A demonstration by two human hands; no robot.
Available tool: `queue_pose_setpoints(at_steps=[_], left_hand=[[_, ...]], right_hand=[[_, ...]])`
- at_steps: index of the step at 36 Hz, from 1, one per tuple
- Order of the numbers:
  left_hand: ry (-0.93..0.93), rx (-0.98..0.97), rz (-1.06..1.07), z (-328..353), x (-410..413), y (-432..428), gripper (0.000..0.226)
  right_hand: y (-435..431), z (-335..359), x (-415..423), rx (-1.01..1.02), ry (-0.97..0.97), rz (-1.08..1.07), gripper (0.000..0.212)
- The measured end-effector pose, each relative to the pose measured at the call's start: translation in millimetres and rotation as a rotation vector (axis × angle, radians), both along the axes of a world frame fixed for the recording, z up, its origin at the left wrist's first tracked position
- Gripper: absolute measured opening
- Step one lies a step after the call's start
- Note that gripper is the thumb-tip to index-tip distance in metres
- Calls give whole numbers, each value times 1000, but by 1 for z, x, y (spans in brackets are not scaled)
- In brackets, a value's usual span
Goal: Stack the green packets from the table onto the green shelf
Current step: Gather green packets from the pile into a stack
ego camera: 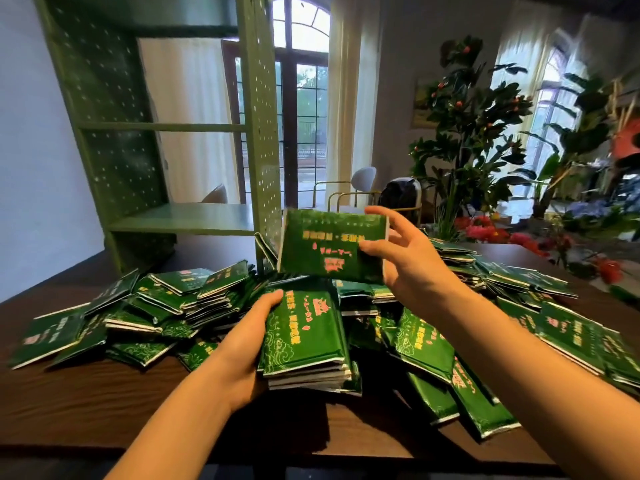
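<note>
Head view. The left grip (242, 344), thumb on top and fingers curled round the side, clamps a stack of green packets (304, 337) at the near edge of the heap. The right grip (408, 258) pinches a single packet (332, 247), raised and tilted just above that stack. Loose packets (166, 306) lie heaped across the dark desk (104, 403). The green shelf (183, 216) stands on the desk at rear left, behind the heap.

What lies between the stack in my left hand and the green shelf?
In the head view, loose packets heaped on the table lie between stack and green shelf.
</note>
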State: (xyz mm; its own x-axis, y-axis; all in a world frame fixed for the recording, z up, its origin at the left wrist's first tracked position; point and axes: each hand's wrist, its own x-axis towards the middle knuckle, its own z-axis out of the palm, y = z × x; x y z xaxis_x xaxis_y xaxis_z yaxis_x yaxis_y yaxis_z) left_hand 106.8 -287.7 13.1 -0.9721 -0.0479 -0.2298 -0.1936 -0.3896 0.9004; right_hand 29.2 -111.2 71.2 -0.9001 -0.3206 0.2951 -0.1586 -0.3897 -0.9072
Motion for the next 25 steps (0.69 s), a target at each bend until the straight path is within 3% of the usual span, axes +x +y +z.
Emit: queue_pose_setpoints(at_steps=[2, 6, 11, 15, 17, 20, 25], left_hand=[[-8, 19, 5, -3, -2, -3, 52], [-6, -23, 25, -5, -3, -8, 51], [-10, -129, 59, -5, -2, -9, 68], [2, -169, 28, -5, -3, -4, 81], [-8, -177, 8, -6, -3, -2, 79], [-7, -164, -37, -6, -5, 2, 56], [26, -43, -151, -9, -9, 3, 65]], right_hand=[[1, 0, -1, 9, -19, 1, 45], [3, -3, -3, 55, -65, 21, 45], [3, -6, -4, 302, 16, 52, 39], [-2, -6, 0, 509, 161, 28, 20], [-5, -7, 2, 604, 242, 21, 16], [-11, -9, 3, 726, 349, 8, 18], [-17, -11, 6, 887, 495, -23, 21]])
